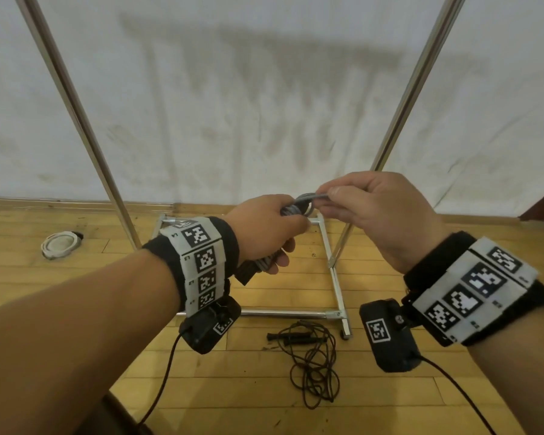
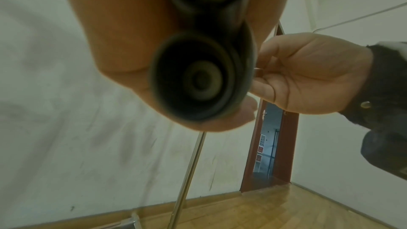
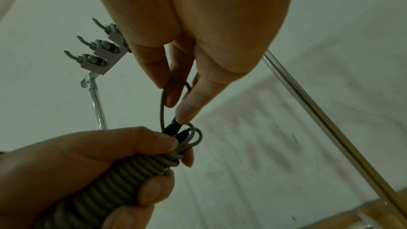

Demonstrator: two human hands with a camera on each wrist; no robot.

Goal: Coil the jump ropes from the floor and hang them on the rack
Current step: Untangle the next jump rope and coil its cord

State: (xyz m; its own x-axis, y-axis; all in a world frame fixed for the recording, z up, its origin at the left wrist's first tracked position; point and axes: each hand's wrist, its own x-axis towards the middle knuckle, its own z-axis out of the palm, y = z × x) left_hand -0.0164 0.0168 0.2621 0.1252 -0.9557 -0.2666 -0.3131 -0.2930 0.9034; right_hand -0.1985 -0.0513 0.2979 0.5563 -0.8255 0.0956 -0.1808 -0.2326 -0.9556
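Left hand (image 1: 266,232) clenches grey rope (image 3: 123,175) coil; right hand (image 1: 371,211) pinches its end loop. Tuck loop snug, maintain tension, then hang on rack (image 1: 402,111) hook (image 3: 88,58).

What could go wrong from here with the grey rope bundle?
1. The right hand only pinches a thin loop; if it slips, the wraps on the grey rope bundle in the left hand may unwind.
2. The black rope lies loose underfoot near the rack base, a possible tripping snag.
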